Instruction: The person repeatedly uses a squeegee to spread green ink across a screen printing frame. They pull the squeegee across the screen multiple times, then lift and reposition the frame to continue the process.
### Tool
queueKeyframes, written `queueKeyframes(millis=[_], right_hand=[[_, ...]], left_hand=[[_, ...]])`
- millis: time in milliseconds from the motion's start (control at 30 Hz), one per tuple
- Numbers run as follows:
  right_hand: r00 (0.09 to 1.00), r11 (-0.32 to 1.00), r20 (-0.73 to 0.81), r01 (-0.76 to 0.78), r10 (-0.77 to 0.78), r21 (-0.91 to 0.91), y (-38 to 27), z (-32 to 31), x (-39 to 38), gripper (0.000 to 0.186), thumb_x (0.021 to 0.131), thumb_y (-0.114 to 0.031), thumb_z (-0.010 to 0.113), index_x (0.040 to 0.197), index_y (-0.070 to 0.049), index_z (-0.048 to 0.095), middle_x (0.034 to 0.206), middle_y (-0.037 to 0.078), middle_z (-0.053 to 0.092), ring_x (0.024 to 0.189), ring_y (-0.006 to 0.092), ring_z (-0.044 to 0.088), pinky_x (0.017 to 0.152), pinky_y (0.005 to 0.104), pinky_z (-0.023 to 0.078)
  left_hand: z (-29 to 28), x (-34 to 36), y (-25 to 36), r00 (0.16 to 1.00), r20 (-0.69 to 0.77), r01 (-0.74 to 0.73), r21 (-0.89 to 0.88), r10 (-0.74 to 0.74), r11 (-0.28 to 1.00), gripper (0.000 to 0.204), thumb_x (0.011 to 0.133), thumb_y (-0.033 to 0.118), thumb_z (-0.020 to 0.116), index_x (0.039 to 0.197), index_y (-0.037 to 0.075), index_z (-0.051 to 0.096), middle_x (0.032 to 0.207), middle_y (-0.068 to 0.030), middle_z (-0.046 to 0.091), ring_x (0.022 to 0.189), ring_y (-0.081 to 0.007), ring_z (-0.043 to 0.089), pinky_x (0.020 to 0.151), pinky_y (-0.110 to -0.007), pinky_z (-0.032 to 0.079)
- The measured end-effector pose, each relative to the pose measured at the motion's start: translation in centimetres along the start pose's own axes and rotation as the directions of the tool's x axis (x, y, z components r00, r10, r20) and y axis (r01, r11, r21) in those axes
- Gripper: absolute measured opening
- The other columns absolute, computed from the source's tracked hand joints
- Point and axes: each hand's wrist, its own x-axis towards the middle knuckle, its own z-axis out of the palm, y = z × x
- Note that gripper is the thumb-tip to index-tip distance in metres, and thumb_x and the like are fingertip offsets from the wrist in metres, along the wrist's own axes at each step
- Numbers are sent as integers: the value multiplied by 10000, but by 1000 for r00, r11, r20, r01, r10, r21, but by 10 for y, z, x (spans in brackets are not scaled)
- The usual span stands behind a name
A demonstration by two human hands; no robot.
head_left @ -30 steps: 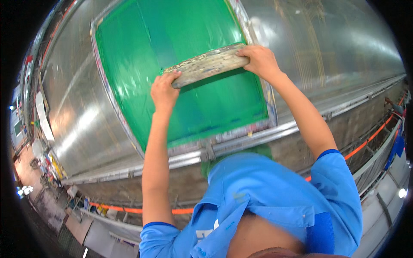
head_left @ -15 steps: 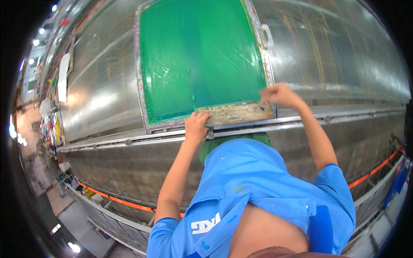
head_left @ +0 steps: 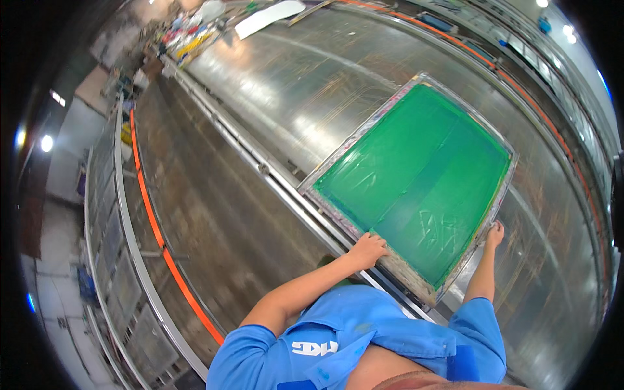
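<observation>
A screen-printing frame with green mesh lies on a long metal table. Its wooden border is stained with paint, and the mesh has wrinkled shiny patches near the front. My left hand grips the near edge of the frame, fingers curled over the border. At the frame's right side my right hand is closed round the rim, where the white handle seen earlier sits; the hand now hides that handle.
A metal rail runs along the table's near edge. A white board lies at the table's far left, near piled colourful items. An orange strip follows another table behind me on the left; a second orange strip runs along the far side.
My view has swung to the left, so the frame now appears turned and lower right. My right hand has gone from the near right corner to the right rim; the left keeps its grip.
</observation>
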Motion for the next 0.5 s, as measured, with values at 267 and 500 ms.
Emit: queueKeyframes(millis=[267, 500], right_hand=[[978, 989, 154, -147, 143, 18, 12, -26, 15, 235, 1000, -204, 562, 1165, -93, 687, 893, 51, 677, 711, 155, 615, 609, 315, 508], [952, 960, 120, -279, 280, -25, 2, -42, -10, 322, 981, -290, 601, 1227, -95, 672, 1037, 96, 711, 872, 193, 666, 738, 336, 540]], left_hand=[[4, -6, 20, 997, 78, 0, -14, 1, 1000, 357, 743, 116, 699, 1052, 283, 764, 1011, -35, 625, 1080, -253, 580, 943, -437, 427], [-17, 5, 30, 996, 71, 47, 1, -47, 999, 411, 733, 85, 703, 1095, 274, 755, 1021, -38, 627, 1067, -250, 576, 922, -429, 428]])
